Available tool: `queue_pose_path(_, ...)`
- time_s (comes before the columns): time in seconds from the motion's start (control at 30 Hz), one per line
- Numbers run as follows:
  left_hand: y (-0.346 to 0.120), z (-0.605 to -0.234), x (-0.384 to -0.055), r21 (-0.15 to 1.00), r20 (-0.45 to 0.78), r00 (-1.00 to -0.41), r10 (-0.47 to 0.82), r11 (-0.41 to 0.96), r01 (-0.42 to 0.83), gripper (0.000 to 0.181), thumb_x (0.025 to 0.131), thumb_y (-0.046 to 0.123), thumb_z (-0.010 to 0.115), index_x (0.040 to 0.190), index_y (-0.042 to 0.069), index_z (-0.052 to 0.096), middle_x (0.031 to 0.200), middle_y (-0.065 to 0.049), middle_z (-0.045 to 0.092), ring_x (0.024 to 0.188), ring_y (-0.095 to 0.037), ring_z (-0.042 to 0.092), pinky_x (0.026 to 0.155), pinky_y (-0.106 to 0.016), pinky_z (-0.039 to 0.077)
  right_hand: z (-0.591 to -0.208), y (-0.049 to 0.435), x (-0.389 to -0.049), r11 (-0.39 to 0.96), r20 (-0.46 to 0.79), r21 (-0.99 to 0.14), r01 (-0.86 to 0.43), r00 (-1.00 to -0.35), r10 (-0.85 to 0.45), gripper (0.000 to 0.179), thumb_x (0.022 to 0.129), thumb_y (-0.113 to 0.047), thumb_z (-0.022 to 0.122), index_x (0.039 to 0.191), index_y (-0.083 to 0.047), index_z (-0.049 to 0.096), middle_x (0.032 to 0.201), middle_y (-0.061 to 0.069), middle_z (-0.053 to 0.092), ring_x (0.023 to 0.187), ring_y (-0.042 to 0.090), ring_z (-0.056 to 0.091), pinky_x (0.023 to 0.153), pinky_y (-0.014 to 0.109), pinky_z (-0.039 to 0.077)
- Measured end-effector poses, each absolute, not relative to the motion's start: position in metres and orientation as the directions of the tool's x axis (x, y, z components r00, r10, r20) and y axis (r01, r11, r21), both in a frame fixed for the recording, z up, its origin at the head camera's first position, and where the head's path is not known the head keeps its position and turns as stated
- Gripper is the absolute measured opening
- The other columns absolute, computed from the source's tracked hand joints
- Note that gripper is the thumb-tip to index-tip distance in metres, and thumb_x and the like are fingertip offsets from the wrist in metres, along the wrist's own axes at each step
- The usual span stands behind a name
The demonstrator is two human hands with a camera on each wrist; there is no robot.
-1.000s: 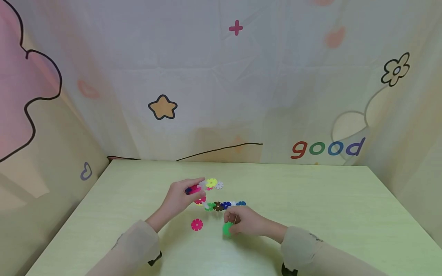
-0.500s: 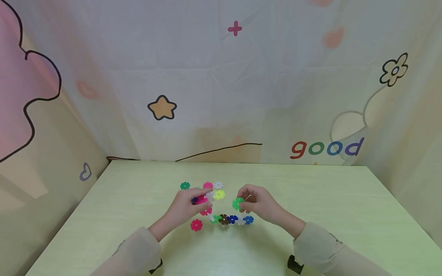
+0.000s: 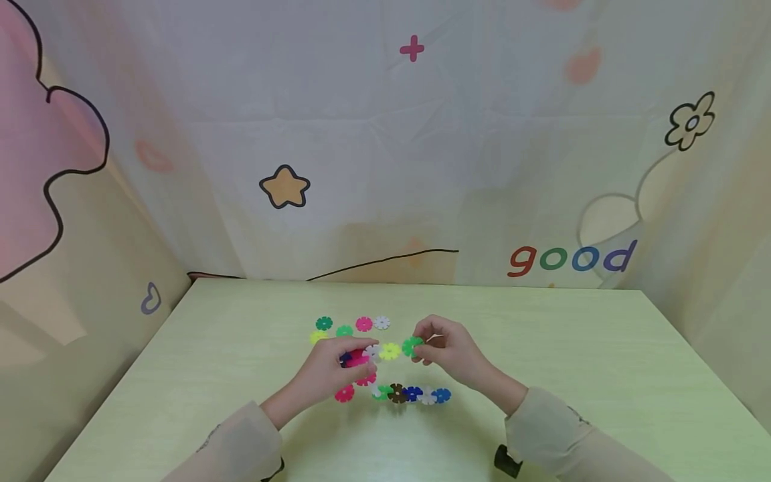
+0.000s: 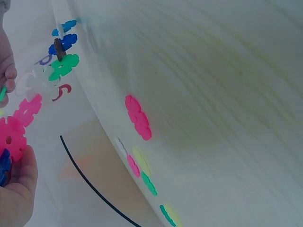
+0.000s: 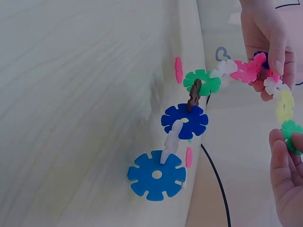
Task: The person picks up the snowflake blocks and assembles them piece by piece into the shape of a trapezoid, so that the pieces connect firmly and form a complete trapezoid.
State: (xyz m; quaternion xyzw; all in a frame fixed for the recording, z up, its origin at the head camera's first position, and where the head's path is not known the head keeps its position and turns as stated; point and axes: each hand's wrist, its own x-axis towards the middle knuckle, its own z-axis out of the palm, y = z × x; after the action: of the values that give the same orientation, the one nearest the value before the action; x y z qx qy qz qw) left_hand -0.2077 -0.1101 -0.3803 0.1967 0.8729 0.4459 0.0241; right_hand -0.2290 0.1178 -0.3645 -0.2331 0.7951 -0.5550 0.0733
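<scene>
My left hand (image 3: 331,368) grips a joined set of plastic snowflake discs by a pink disc (image 4: 10,137), with a dark blue disc (image 4: 4,165) beside it. One branch runs through a white disc (image 5: 273,87) to a yellow disc (image 3: 390,351). A longer branch passes a green disc (image 5: 202,82), a brown one (image 3: 397,393) and a dark blue one (image 5: 184,121), ending in a light blue disc (image 5: 156,175). Between thumb and fingers, my right hand (image 3: 448,351) pinches a green snowflake disc (image 3: 412,346) at the yellow disc's edge; whether they interlock cannot be told.
Loose snowflake discs lie on the table (image 3: 542,375) behind the left hand: dark green (image 3: 324,323), light green (image 3: 345,331), pink (image 3: 364,324), white (image 3: 382,323) and yellow (image 3: 318,337). Another pink disc (image 3: 345,393) lies nearer. A printed curtain (image 3: 361,147) hangs behind the table.
The right hand has lifted the green disc from near the table up to the yellow disc. My left hand has shifted right and nearer with the joined discs, uncovering loose discs behind it.
</scene>
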Motion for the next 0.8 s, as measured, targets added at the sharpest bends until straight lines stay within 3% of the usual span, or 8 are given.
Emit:
queue_pose_path(0.5,-0.1087,-0.3790,-0.2054,0.765,0.153,-0.899,0.411,0.527,0.371,0.037,0.079,0.028,0.066,0.113,0.016,0.061,0.108,-0.001,0.062,0.091,-0.014,0.054,0.066,-0.016,0.048,-0.3656,0.1184,-0.2259,0.321,0.149,-0.882,-0.344,-0.851,-0.503,0.010,0.082,-0.001,0.058,0.092,0.001,0.056,0.088,0.017,0.060,0.071,0.017,0.062,0.061,0.020,0.050)
queue_pose_path(0.67,-0.1061,-0.3788,-0.2033,0.737,0.175,-0.880,0.443,0.533,0.415,0.038,0.078,0.027,0.067,0.113,0.014,0.061,0.102,0.000,0.063,0.079,-0.010,0.052,0.061,-0.017,0.047,-0.3659,0.1193,-0.2237,0.333,0.173,-0.863,-0.380,-0.841,-0.513,0.009,0.081,0.000,0.059,0.090,-0.001,0.058,0.085,0.014,0.062,0.070,0.012,0.060,0.063,0.020,0.050)
queue_pose_path(0.8,-0.1024,-0.3800,-0.2026,0.719,0.187,-0.863,0.470,0.532,0.446,0.041,0.078,0.032,0.066,0.113,0.011,0.061,0.078,0.002,0.061,0.061,-0.004,0.046,0.052,-0.016,0.042,-0.3667,0.1194,-0.2214,0.328,0.195,-0.850,-0.412,-0.825,-0.531,0.008,0.081,0.000,0.060,0.088,-0.002,0.060,0.084,0.013,0.064,0.068,0.011,0.059,0.064,0.020,0.051)
